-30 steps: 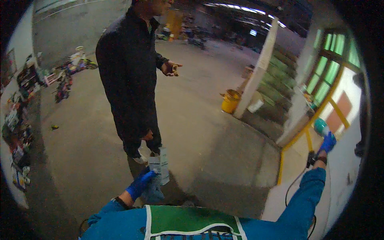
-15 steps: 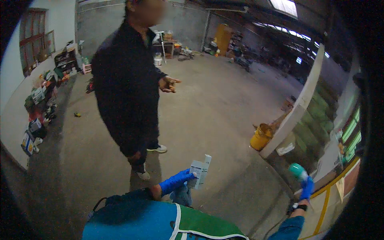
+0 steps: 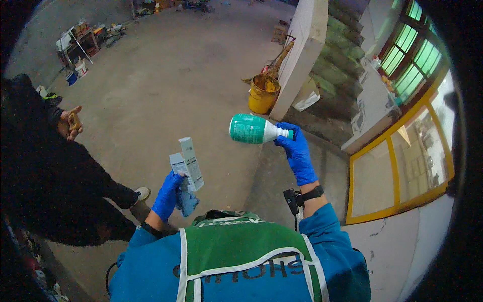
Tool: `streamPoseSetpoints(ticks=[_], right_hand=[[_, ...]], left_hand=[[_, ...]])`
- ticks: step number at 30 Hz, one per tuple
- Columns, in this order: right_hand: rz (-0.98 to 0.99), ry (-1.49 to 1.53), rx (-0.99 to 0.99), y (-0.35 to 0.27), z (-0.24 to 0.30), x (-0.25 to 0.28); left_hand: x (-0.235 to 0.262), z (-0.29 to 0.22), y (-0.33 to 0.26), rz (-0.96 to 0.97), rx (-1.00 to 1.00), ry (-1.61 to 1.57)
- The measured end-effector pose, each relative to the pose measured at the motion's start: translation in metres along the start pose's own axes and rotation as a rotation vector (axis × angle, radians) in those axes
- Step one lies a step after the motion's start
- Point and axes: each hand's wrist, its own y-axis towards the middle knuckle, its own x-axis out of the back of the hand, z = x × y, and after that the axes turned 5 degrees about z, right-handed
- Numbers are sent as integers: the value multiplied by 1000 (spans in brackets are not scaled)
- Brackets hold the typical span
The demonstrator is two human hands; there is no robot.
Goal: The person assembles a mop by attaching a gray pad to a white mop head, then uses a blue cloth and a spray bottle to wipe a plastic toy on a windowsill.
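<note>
My left hand (image 3: pixel 165 199), in a blue glove, is closed on a small whitish carton (image 3: pixel 189 168) with fine print and a flap standing up. A crumpled light-blue cloth (image 3: pixel 188 203) hangs below the carton at the same hand; how it is held is hidden. My right hand (image 3: pixel 298 155), also blue-gloved, pinches the neck of a green and white bottle (image 3: pixel 247 128) near its green cap. The bottle lies nearly level in the air, its base toward the left. A gap separates the bottle from the carton.
A person in dark clothes (image 3: pixel 48 171) stands close on the left, one hand (image 3: pixel 70 123) held out. Ahead are a dirty yellow bucket (image 3: pixel 263 94) and a low white wall (image 3: pixel 305 45) beside concrete stairs (image 3: pixel 334 65). A yellow-framed window (image 3: pixel 375 181) is at the right.
The view has swung to the right and down, so the other person now sits at the left edge. My right hand has brought the bottle inward, and both hands are nearer each other.
</note>
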Motion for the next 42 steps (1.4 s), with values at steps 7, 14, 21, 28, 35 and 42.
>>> streamPoseSetpoints(ticks=[7, 14, 21, 28, 35, 42], right_hand=[[11, 24, -57, 154, -47, 21], [146, 120, -131, 185, -32, 32], [221, 110, -276, 172, -37, 33], [424, -6, -337, 195, -35, 27], [404, -156, -244, 171, -47, 40], [215, -93, -323, 164, -22, 41]], left_hand=[[25, -40, 148, -52, 20, 24], [-9, -39, 136, -161, 22, 22], [-38, -48, 135, 19, -29, -96], [-48, -39, 195, 50, 97, -24], [-45, -28, 219, 77, 272, -41], [-58, -64, 253, 296, 343, -55]])
